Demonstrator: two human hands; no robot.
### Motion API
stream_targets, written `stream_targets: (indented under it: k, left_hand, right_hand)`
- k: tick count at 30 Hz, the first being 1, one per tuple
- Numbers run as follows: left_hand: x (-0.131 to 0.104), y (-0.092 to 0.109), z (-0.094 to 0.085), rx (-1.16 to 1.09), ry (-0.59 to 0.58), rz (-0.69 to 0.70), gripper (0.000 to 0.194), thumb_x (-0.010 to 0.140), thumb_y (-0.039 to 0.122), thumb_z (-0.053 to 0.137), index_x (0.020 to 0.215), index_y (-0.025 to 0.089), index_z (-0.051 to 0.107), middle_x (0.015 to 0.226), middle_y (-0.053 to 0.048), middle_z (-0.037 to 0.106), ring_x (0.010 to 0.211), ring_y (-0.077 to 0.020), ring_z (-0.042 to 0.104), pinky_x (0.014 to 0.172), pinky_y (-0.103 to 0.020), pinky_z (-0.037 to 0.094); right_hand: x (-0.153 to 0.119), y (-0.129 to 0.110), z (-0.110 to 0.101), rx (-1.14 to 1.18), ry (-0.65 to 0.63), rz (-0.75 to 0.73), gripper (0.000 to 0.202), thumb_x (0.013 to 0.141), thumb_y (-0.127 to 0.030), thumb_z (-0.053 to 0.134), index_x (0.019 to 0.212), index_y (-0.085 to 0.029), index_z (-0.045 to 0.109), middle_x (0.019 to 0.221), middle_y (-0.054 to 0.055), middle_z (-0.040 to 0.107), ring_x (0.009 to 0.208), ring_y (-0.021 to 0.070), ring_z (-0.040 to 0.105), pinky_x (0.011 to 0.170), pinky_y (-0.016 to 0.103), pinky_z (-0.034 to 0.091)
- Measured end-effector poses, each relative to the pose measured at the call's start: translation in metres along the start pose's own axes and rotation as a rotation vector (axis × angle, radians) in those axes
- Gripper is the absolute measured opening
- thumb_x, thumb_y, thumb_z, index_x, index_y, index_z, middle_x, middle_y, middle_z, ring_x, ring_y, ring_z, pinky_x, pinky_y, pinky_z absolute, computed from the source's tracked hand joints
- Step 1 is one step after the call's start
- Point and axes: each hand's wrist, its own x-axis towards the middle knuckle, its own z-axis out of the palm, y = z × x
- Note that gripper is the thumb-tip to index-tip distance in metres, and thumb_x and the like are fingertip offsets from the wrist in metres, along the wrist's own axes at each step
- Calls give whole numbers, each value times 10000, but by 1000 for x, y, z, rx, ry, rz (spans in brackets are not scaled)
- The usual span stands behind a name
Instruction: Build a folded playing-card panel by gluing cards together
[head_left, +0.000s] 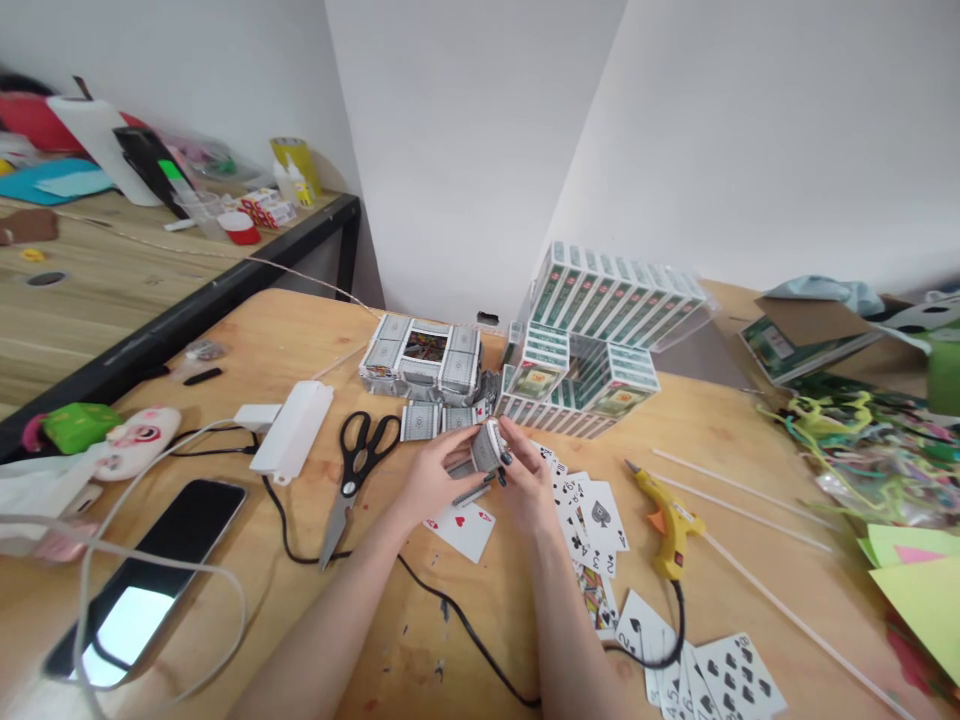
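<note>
Got the folded card piece [487,446] pinched between my left hand [441,468] and right hand [528,470], fingers of both on it, mid-table by a hearts card [465,532]; card-built box [424,360] and card packs [547,358] block the far side, scissors [350,485] left, loose cards [602,515] and glue gun [669,525] right, black cable [466,622] running between my forearms

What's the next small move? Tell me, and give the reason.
Probably steady the card piece with the left hand and press its edge with the right hand: both hands hold it, it looks bent, and the glue gun lies unheld on the table.
</note>
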Motion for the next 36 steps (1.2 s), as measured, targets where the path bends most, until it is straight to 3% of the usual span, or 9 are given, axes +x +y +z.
stream_targets:
  k: [3, 5, 7, 10, 13, 22, 30, 36]
  left_hand:
    - [-1, -6, 1, 153, 31, 106, 553, 716, 190, 667, 1251, 216, 529, 1300, -105, 548, 1124, -238, 583, 967, -412, 496]
    - [-1, -9, 1, 264, 42, 162, 542, 728, 185, 655, 1253, 226, 528, 1287, -106, 554, 1142, -245, 569, 972, -410, 490]
    - [-2, -10, 1, 366, 64, 214, 530, 739, 189, 646, 1254, 228, 524, 1275, -108, 562, 1160, -251, 552, 982, -419, 477]
    - [-2, -9, 0, 469, 100, 278, 500, 768, 206, 622, 1254, 229, 512, 1253, -106, 576, 1169, -245, 541, 992, -428, 462]
    - [-2, -8, -1, 500, 106, 300, 493, 775, 199, 608, 1255, 227, 497, 1244, -106, 576, 1170, -238, 538, 985, -419, 466]
    - [-2, -8, -1, 489, 98, 301, 505, 754, 180, 624, 1240, 226, 495, 1227, -109, 577, 1143, -240, 555, 971, -417, 471]
    - [-2, -4, -1, 570, 111, 330, 509, 744, 155, 619, 1232, 224, 493, 1215, -102, 593, 1136, -237, 560, 967, -408, 472]
    - [-2, -7, -1, 574, 122, 326, 496, 752, 165, 609, 1232, 223, 495, 1221, -99, 593, 1147, -236, 555, 978, -417, 469]
  right_hand:
    - [2, 4, -1, 14, 45, 53, 447, 641, -423, 740, 1049, -246, 698, 1181, 60, 650, 1019, 259, 608, 790, 354, 488]
    - [3, 7, -2, 9, 80, 102, 406, 650, -412, 738, 1020, -246, 708, 1021, 42, 701, 779, 197, 632, 643, 302, 475]
    - [4, 9, -2, -14, 90, 135, 391, 660, -416, 733, 1003, -229, 712, 760, 7, 684, 501, 113, 495, 473, 248, 365]
    - [4, 8, -2, -43, 52, 148, 316, 661, -448, 721, 839, -186, 728, 504, -48, 494, 401, 67, 278, 409, 232, 198]
    - [4, 6, -1, -40, 24, 174, 276, 632, -456, 728, 688, -188, 698, 497, -44, 461, 426, 77, 283, 421, 238, 206]
    - [5, 4, -4, -68, 7, 184, 262, 613, -457, 729, 623, -201, 672, 524, -31, 474, 462, 89, 307, 447, 241, 235]
    - [5, 8, -6, -241, 51, 75, 378, 661, -520, 695, 802, -169, 706, 469, -54, 429, 429, 78, 303, 438, 234, 226]
    - [5, 5, -3, -324, 54, 16, 391, 688, -538, 670, 793, -163, 693, 456, -59, 431, 411, 81, 333, 425, 236, 279]
